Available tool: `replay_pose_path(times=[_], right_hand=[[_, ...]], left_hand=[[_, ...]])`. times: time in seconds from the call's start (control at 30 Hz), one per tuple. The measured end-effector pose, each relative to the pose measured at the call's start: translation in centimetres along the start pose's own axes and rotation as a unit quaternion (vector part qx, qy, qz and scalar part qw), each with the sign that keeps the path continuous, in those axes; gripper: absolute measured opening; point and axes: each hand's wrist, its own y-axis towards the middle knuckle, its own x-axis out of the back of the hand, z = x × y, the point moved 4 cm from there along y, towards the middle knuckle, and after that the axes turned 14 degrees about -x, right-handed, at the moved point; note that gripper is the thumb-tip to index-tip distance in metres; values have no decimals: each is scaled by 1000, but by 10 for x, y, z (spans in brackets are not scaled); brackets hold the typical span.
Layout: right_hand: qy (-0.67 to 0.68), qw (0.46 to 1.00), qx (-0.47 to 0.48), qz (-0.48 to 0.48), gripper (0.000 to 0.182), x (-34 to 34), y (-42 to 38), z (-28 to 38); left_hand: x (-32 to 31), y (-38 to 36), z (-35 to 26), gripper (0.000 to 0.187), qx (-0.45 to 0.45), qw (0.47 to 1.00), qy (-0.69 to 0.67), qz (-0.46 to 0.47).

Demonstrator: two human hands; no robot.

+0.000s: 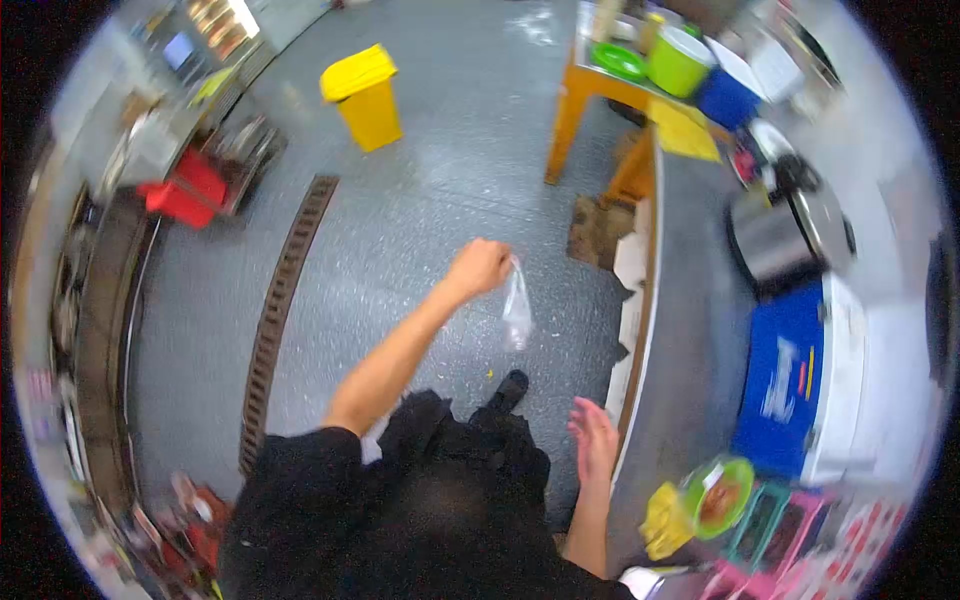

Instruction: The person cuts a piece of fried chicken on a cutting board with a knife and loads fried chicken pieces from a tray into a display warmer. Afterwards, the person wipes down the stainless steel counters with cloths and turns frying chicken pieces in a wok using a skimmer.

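Observation:
My left hand [482, 267] is stretched out over the floor, its fingers closed on the top of a clear plastic bag [517, 310]. The bag hangs down from it, with something pale and blurred at its bottom. My right hand [594, 432] is lower, near the edge of the metal counter [685, 330], with its fingers apart and nothing in them. A black shoe [512, 388] shows below the bag.
A yellow bin [371, 105] stands ahead on the grey floor. A drain grate [280, 300] runs along the left. On the right are a steel pot [775, 240], a blue box [785, 380], a green bowl [718, 497] and an orange-legged table [566, 115].

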Motion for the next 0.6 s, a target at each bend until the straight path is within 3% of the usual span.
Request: replay_pose_path(times=[0.07,0.1,0.13,0.27,0.3,0.37,0.4,0.5,0.53,0.6], right_hand=[[-90,986,19,-142,25,33,76,-3],[-279,928,166,-185,24,45,126,0],[-324,925,154,-128,23,18,144,15],[-450,867,171,124,12,-206,167,35],[-480,836,186,191,11,-262,168,28],[-580,742,248,227,11,-358,191,13],[-624,688,283,239,12,-401,199,5],[-578,713,341,202,13,-506,227,9],[-548,743,304,236,9,-539,230,16],[-534,732,325,271,6,-606,239,17]], left_hand=[[45,-25,36,24,68,997,33,16],[51,-35,50,22,92,994,61,21],[54,-56,61,20,113,989,85,31],[60,-108,114,16,235,960,103,109],[69,-113,118,17,262,955,92,102],[81,-106,145,21,251,962,66,87],[92,-108,160,23,246,967,50,31],[162,-126,213,23,311,949,15,-55],[183,-136,232,21,322,939,-3,-119],[228,-146,274,21,322,933,-18,-161]])
